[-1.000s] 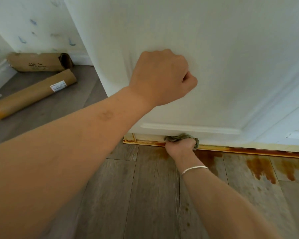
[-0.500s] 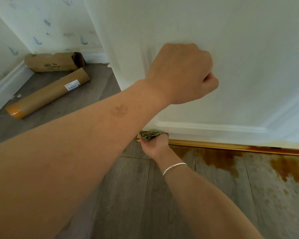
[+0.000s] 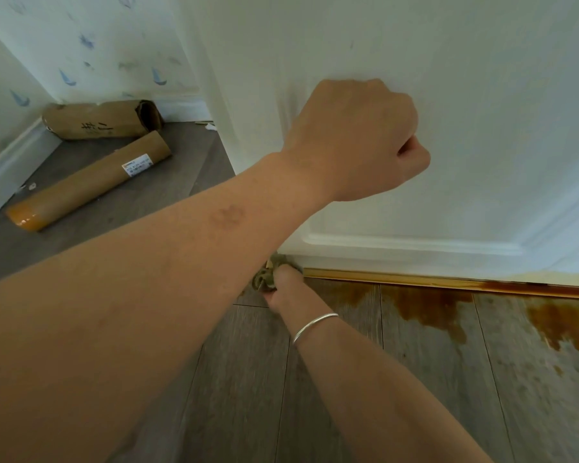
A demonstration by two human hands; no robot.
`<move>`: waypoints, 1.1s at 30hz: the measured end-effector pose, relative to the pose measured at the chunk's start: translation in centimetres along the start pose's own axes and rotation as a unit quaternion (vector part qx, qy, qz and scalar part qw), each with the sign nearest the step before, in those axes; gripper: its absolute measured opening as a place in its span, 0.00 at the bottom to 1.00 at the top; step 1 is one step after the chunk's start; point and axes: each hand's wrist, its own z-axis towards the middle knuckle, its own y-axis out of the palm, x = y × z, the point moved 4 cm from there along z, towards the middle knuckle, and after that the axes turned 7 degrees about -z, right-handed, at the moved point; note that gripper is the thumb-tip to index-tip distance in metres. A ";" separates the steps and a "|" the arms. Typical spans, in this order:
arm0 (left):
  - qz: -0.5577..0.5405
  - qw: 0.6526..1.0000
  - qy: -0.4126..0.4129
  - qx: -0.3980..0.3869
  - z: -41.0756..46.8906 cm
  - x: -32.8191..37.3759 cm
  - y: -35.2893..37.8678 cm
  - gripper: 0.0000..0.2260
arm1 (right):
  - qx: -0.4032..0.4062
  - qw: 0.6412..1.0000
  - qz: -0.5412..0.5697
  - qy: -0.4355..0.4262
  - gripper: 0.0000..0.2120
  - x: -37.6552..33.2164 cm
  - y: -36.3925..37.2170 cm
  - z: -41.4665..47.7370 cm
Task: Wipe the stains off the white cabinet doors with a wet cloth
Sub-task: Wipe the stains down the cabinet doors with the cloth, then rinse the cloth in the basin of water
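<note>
1. Grey plank floor (image 3: 214, 379) runs under the white cabinet door (image 3: 482, 128) in the head view; I judge the job partway done; the door's face looks mostly clean, yet yellow-brown staining (image 3: 549, 279) remains along its bottom edge toward the right, and a brown spill (image 3: 432, 305) sits on the boards just below.
2. I see the right hand (image 3: 283, 289) clenched around the bunched cloth (image 3: 264, 279) at the door's lower left corner, by the bottom edge; the left hand (image 3: 355, 138) is curled into a fist, knuckles on the panel, nothing visible in it.
3. Writing: the cardboard tube (image 3: 91, 182) carries a small white label, too small to read; the brown package (image 3: 101, 120) behind it bears dark handwritten characters I cannot make out.
</note>
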 end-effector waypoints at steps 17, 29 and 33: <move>-0.002 1.000 -0.010 -0.011 0.0 -0.2 0.2 0.16 | -0.108 0.988 0.104 -0.045 0.10 -0.8 0.4 -1.5; -0.048 0.996 -0.014 -0.069 -0.8 -0.2 -0.4 0.18 | -0.147 0.898 -0.401 -0.111 0.06 -6.0 -5.8 -10.1; -0.218 0.945 -0.124 -0.208 -3.0 -0.7 0.6 0.18 | -0.196 0.864 -0.439 -0.152 0.18 -7.7 -4.7 -14.7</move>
